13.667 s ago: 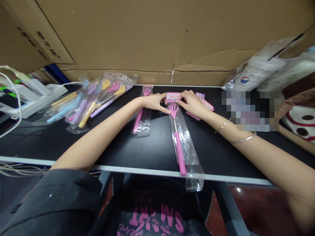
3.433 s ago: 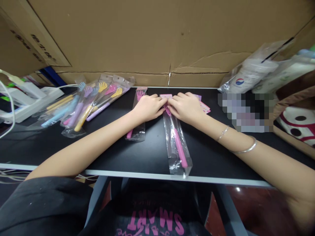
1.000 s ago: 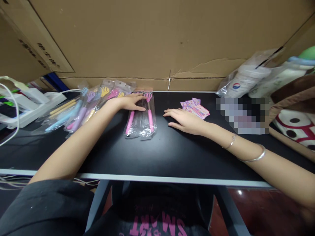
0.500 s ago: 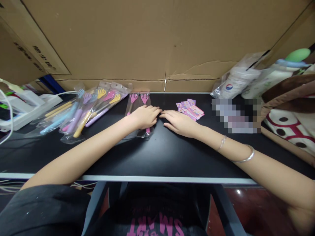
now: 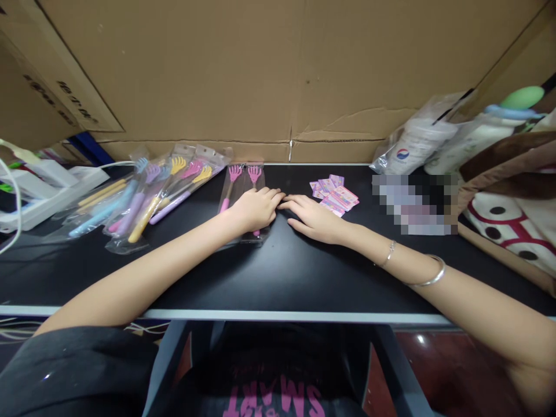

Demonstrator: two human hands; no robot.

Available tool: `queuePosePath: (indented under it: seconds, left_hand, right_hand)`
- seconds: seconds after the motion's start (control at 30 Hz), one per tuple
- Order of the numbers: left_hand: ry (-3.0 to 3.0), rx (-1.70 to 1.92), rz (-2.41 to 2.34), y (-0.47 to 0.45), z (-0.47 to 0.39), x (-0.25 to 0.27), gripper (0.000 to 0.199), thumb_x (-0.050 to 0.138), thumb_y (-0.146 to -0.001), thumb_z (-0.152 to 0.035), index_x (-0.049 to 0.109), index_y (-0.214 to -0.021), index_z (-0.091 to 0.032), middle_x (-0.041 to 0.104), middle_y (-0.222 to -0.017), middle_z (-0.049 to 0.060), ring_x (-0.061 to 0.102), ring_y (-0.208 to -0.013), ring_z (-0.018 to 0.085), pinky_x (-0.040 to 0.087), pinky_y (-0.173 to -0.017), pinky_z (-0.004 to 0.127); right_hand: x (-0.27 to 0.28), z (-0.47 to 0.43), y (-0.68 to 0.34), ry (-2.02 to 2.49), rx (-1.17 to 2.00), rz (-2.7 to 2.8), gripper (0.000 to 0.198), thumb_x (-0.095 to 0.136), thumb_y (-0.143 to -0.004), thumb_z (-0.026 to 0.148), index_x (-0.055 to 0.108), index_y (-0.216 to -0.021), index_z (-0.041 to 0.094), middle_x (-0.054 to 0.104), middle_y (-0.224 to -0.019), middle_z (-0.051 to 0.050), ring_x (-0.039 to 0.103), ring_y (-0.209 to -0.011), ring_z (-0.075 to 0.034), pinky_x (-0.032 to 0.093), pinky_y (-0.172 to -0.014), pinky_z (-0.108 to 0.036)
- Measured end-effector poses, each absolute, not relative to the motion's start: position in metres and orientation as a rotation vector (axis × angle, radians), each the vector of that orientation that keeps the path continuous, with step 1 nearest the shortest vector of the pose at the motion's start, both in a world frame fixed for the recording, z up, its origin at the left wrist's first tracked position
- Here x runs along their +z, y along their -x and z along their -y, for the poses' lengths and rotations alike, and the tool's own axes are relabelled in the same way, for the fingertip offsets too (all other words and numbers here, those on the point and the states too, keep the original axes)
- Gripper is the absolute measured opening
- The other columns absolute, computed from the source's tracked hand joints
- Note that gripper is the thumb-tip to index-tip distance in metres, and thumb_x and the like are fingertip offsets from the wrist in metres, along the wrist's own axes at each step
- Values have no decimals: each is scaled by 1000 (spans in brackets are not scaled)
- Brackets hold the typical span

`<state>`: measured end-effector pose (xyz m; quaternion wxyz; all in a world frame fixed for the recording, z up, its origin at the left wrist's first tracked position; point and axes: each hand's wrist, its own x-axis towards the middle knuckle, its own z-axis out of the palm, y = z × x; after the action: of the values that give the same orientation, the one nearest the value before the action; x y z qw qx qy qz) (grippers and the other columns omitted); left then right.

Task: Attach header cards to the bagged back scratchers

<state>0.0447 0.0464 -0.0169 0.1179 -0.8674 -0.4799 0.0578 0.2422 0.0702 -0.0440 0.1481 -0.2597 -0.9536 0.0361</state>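
Observation:
My left hand [image 5: 256,208] lies palm down, fingers stretched out, over a pink back scratcher [image 5: 254,174] in a clear bag, hiding the middle of it. A second bagged pink back scratcher [image 5: 234,172] lies just left of that one, partly behind the hand. My right hand [image 5: 315,219] rests on the black table [image 5: 278,278] with its fingers spread and nothing in them. The fingertips of both hands almost meet. Right behind my right hand lies a loose pile of pink and purple printed cards [image 5: 339,198].
Several bagged back scratchers [image 5: 143,214] in blue, purple and yellow lie at left, beside a white power strip [image 5: 56,194]. At right stand a bagged Pepsi cup [image 5: 408,147], a bottle with a green top [image 5: 499,139] and a brown-handled bag [image 5: 512,226]. Cardboard [image 5: 217,69] walls the back.
Both hands stay almost where they were, fingers still stretched out. The whole view shifts very slightly; the objects on the table lie as before.

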Motion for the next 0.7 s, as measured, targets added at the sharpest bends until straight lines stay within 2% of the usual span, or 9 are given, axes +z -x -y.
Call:
queuePosePath:
  seconds: [0.27,0.4,0.5,0.6,0.7]
  left_hand:
    - [2537,318,1452,-45,-46,-8,58,34,-96,-20,30,-154,-14,37,-158,10,47,-138,25,45,-108,39]
    - [2537,351,1440,-43,-48,-3,61,37,-94,-17,30,-154,-17,39,-157,7,51,-135,24,46,-106,38]
    - [2516,301,1400,-42,-49,-1,59,40,-92,-15,37,-151,-20,48,-151,7,57,-127,24,49,-100,36]
    - [2470,227,1386,-45,-47,-1,50,40,-92,-16,49,-142,-18,66,-130,11,66,-114,24,50,-89,34]
    - [2438,201,1408,-52,-42,-2,41,38,-95,-16,57,-131,-14,72,-113,14,69,-106,24,48,-85,33]
  right_hand:
    - [-43,-68,-240,825,89,2734,38,44,-93,27,55,-127,14,55,-136,-18,50,-129,-31,44,-107,-51]
    - [-44,-69,-241,811,63,2734,38,43,-93,29,55,-127,15,56,-134,-16,51,-127,-30,46,-106,-50]
    - [-44,-68,-241,815,54,2744,39,42,-94,29,55,-127,14,56,-134,-17,51,-127,-31,46,-105,-50]
    - [-43,-68,-241,791,47,2740,38,42,-94,29,55,-127,15,56,-134,-18,51,-127,-31,46,-105,-51]
    - [-42,-68,-242,756,42,2742,36,42,-95,29,56,-126,16,57,-133,-18,52,-126,-30,46,-105,-52]
